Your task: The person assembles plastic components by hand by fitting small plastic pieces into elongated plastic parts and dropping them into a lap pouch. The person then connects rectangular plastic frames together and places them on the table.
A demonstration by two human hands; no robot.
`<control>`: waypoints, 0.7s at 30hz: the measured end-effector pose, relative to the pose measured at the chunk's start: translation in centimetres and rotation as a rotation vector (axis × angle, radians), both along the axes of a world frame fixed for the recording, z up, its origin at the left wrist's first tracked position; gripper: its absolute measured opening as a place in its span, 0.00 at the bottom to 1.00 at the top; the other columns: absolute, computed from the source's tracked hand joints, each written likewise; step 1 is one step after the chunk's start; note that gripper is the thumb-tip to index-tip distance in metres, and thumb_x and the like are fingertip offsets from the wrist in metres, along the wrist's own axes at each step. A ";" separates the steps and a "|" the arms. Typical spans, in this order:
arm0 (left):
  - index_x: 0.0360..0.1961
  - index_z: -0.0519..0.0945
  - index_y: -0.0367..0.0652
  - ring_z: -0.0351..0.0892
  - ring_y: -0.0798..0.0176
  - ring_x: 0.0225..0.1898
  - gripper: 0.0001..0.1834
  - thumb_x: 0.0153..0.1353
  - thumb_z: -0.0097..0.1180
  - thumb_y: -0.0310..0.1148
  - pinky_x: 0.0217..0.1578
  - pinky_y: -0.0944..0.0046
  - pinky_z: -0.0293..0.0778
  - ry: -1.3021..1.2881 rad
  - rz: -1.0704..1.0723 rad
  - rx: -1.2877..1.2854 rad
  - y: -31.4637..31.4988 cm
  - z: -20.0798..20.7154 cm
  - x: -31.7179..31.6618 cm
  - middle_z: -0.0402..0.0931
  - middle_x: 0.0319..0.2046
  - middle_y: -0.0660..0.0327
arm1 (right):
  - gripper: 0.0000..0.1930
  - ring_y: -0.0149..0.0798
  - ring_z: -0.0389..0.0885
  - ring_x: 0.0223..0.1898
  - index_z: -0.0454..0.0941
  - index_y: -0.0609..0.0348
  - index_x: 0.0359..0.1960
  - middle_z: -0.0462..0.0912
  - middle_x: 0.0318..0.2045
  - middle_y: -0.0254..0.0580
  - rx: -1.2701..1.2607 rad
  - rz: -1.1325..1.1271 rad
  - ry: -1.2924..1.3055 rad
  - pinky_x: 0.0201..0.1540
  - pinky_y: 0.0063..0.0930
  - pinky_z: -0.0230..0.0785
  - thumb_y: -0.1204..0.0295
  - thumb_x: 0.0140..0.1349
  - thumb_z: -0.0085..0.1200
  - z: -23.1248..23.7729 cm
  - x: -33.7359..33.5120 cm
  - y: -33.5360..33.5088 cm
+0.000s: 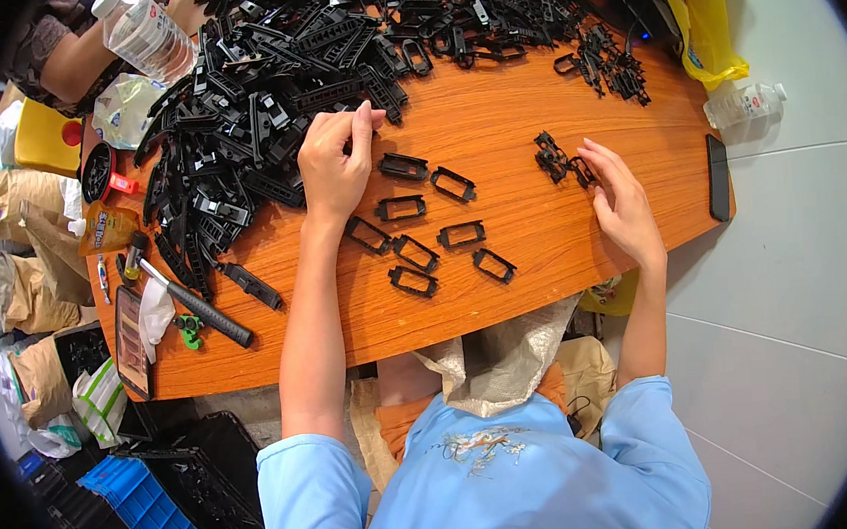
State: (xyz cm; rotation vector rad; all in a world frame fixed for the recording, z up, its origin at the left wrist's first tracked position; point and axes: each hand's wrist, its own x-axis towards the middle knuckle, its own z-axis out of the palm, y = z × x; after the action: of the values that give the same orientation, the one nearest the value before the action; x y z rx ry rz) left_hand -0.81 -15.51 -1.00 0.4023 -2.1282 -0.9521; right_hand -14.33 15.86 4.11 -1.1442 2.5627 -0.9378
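My left hand (pixel 338 167) is at the near edge of a large heap of black plastic parts (pixel 270 88), its fingers curled in a pinch beside a long ribbed piece. What is between those fingertips, if anything, is hidden. My right hand (pixel 623 204) rests on the table with its fingers stretched out, the tips at a small cluster of black plastic clips (pixel 556 158). Between my hands lie several loose black rectangular frames (pixel 461 234), spread apart on the wooden table (pixel 369 333).
At the left are a hammer (pixel 198 304), a phone (pixel 132 342), a green clip-like object (pixel 189 330) and a red-handled container (pixel 103 175). A clear bottle (pixel 145 33) stands behind them. Smaller black parts (pixel 612 66) lie far right, near a yellow bag (pixel 703 19) and a black phone-like slab (pixel 717 178).
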 end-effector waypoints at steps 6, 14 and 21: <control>0.33 0.86 0.40 0.75 0.67 0.28 0.13 0.67 0.51 0.32 0.30 0.67 0.71 0.006 0.001 -0.009 0.0 0.1 0.1 0.82 0.24 0.62 | 0.27 0.48 0.70 0.59 0.74 0.61 0.53 0.71 0.58 0.47 0.064 0.021 0.142 0.59 0.35 0.64 0.92 0.50 0.38 0.7 -0.3 0.0; 0.33 0.86 0.40 0.75 0.67 0.28 0.13 0.67 0.51 0.32 0.30 0.67 0.70 -0.014 0.001 -0.004 0.0 0.1 0.1 0.82 0.25 0.61 | 0.22 0.48 0.75 0.49 0.74 0.60 0.52 0.75 0.49 0.47 0.160 -0.068 -0.092 0.49 0.35 0.69 0.87 0.54 0.47 1.9 2.0 1.6; 0.33 0.86 0.40 0.75 0.67 0.28 0.13 0.67 0.51 0.32 0.31 0.67 0.70 0.002 -0.002 0.001 0.0 -0.1 0.0 0.82 0.25 0.61 | 0.22 0.45 0.75 0.49 0.76 0.59 0.50 0.79 0.43 0.42 0.259 0.199 0.638 0.47 0.35 0.71 0.86 0.52 0.52 2.0 0.5 0.5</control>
State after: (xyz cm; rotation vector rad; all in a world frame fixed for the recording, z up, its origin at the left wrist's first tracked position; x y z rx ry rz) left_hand -0.83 -15.53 -1.08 0.3993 -2.1268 -0.9547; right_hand -13.88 16.31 6.14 -1.7912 2.8248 -0.1925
